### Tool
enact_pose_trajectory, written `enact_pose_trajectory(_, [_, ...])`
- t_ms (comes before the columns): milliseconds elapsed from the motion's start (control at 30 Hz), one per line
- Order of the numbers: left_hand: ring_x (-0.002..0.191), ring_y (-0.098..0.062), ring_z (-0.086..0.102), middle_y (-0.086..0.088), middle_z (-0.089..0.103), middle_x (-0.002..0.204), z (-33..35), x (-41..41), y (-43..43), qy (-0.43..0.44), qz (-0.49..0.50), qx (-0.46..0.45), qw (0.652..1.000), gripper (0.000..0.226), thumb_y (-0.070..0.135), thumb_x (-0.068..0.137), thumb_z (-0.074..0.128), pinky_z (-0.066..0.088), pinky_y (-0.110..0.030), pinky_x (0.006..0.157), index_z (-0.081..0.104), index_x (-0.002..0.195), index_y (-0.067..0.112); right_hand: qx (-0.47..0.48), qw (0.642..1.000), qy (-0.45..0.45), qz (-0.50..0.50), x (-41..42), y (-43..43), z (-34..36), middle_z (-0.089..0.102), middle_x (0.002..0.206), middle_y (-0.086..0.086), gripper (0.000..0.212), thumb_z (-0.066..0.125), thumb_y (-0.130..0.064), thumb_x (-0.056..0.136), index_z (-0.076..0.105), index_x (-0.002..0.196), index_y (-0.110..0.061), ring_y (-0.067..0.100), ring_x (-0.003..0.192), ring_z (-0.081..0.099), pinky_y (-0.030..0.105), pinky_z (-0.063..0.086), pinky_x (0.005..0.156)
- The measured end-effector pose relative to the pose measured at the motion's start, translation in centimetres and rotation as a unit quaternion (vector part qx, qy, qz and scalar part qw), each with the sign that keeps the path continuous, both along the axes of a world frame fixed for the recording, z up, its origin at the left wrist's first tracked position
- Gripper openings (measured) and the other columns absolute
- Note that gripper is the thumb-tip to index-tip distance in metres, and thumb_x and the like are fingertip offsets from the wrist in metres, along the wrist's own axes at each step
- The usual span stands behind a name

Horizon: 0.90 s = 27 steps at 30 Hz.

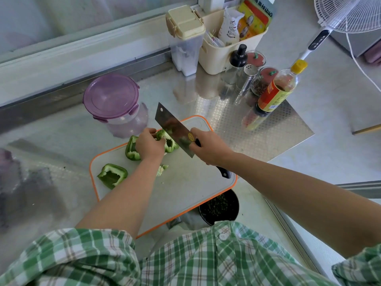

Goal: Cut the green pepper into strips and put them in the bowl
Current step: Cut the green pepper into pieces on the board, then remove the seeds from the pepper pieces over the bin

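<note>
Your cut green bell pepper (170,142) lies in pieces on the white cutting board with the orange rim (185,188). Two hollow chunks sit at the board's far side under your left hand (149,144), and a third open green pepper piece (112,175) rests alone by the board's left edge. Your left hand's fingers curl down over the far chunks, holding them against the board. A pale pepper core scrap (162,169) lies near the board's middle, beside your left wrist.

Your right hand (208,148) is wrapped round the black handle of the broad steel cleaver (173,131). Its blade stands tilted over the board's far edge, just beside the held chunks. Whether the edge touches the pepper cannot be told.

A black round bowl (219,207) peeks out from under the board's near-right edge. A clear plastic tub with a purple lid (111,98) stands beyond the board's far-left corner.
</note>
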<state>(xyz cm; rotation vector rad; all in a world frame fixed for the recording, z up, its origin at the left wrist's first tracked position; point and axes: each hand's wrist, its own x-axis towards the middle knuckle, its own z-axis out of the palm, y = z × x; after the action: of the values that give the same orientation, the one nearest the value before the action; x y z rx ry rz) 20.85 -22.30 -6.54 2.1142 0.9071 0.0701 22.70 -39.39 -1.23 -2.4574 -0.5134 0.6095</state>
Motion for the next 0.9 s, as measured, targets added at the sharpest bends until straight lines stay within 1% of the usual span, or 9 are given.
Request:
enact_pose_trajectory(133, [0.097, -0.028, 0.064, -0.01, 0.071, 0.1, 0.1, -0.1, -0.1, -0.003, 0.012, 0.009, 1.0, 0.02, 0.01, 0.082, 0.072, 0.041, -0.029, 0.081, 0.064, 0.1, 0.006, 0.0, 1.0, -0.003, 0.009, -0.1, 0.3, 0.0, 0.052, 0.064, 0.01, 0.009, 0.043, -0.016, 0.089, 0.04, 0.083, -0.01, 0.027, 0.049, 0.05, 0.039, 0.048, 0.052])
enact_pose_trajectory(300, [0.101, -0.028, 0.062, -0.01, 0.07, 0.104, 0.2, 0.0, 0.0, 0.026, 0.015, -0.009, 1.0, 0.021, 0.014, 0.083, 0.072, 0.038, -0.027, 0.08, 0.067, 0.102, 0.006, 0.002, 1.0, -0.001, 0.009, 0.0, 0.5, 0.2, 0.049, 0.063, 0.009, 0.011, 0.043, -0.016, 0.09, 0.037, 0.081, -0.011, 0.027, 0.048, 0.049, 0.039, 0.046, 0.051])
enact_pose_trajectory(367, [0.099, -0.028, 0.063, -0.01, 0.07, 0.102, -0.1, 0.2, 0.2, 0.046, 0.012, -0.042, 0.998, 0.023, 0.016, 0.081, 0.074, 0.044, -0.027, 0.082, 0.068, 0.101, 0.008, -0.002, 1.0, -0.006, -0.014, 0.2, 0.3, 0.0, 0.049, 0.064, 0.009, 0.012, 0.042, -0.017, 0.09, 0.037, 0.081, -0.011, 0.027, 0.049, 0.048, 0.038, 0.045, 0.051])
enact_pose_trajectory(500, [0.093, -0.032, 0.065, -0.011, 0.07, 0.096, -0.7, 0.0, 0.4, 0.07, 0.015, -0.09, 0.993, 0.023, 0.022, 0.077, 0.074, 0.054, -0.041, 0.086, 0.069, 0.097, 0.01, -0.049, 0.996, -0.052, -0.062, 0.6, 0.1, -1.2, 0.049, 0.063, 0.005, 0.017, 0.038, -0.024, 0.097, 0.036, 0.084, -0.012, 0.029, 0.055, 0.049, 0.033, 0.035, 0.046])
enact_pose_trajectory(567, [0.091, -0.033, 0.065, -0.011, 0.071, 0.092, -1.1, -0.2, 0.8, 0.068, 0.024, -0.1, 0.992, 0.022, 0.023, 0.078, 0.073, 0.056, -0.042, 0.085, 0.071, 0.096, 0.011, -0.101, 0.989, -0.083, -0.064, 0.6, 0.1, -1.8, 0.05, 0.066, 0.003, 0.017, 0.037, -0.026, 0.099, 0.037, 0.09, -0.013, 0.028, 0.06, 0.048, 0.03, 0.027, 0.047])
enact_pose_trajectory(633, [0.088, -0.034, 0.067, -0.011, 0.07, 0.085, -1.4, -0.4, 1.2, 0.058, 0.037, -0.117, 0.991, 0.014, 0.022, 0.076, 0.072, 0.057, -0.045, 0.082, 0.07, 0.088, 0.013, -0.154, 0.98, -0.117, -0.053, 0.6, 0.0, -2.5, 0.058, 0.08, 0.007, 0.015, 0.037, -0.027, 0.101, 0.042, 0.103, -0.012, 0.031, 0.07, 0.053, 0.031, 0.031, 0.053])
enact_pose_trajectory(700, [0.083, -0.033, 0.066, -0.008, 0.067, 0.075, -1.3, -0.8, 1.6, 0.048, 0.037, -0.114, 0.992, 0.007, 0.02, 0.077, 0.07, 0.058, -0.045, 0.08, 0.068, 0.081, 0.014, -0.194, 0.97, -0.145, -0.03, 0.5, -0.1, -3.4, 0.06, 0.097, 0.008, 0.028, 0.037, -0.023, 0.101, 0.041, 0.128, -0.017, 0.032, 0.081, 0.059, 0.033, 0.034, 0.06])
enact_pose_trajectory(767, [0.074, -0.028, 0.061, -0.002, 0.06, 0.065, -0.5, -1.2, 1.7, 0.037, 0.034, -0.103, 0.993, 0.005, 0.017, 0.08, 0.067, 0.058, -0.043, 0.078, 0.067, 0.077, 0.013, -0.211, 0.965, -0.154, -0.011, 0.2, -0.2, -4.3, 0.055, 0.102, 0.009, 0.048, 0.038, -0.015, 0.1, 0.026, 0.145, -0.024, 0.03, 0.081, 0.058, 0.034, 0.035, 0.061])
enact_pose_trajectory(900, [0.07, -0.021, 0.051, 0.002, 0.052, 0.061, 0.2, -2.0, 2.0, 0.018, 0.023, -0.083, 0.996, 0.009, 0.018, 0.082, 0.064, 0.051, -0.034, 0.069, 0.065, 0.075, 0.013, -0.191, 0.976, -0.1, 0.011, -0.4, -0.5, -5.4, 0.045, 0.114, 0.014, 0.058, 0.041, -0.001, 0.091, 0.027, 0.142, -0.024, 0.03, 0.082, 0.047, 0.035, 0.035, 0.065])
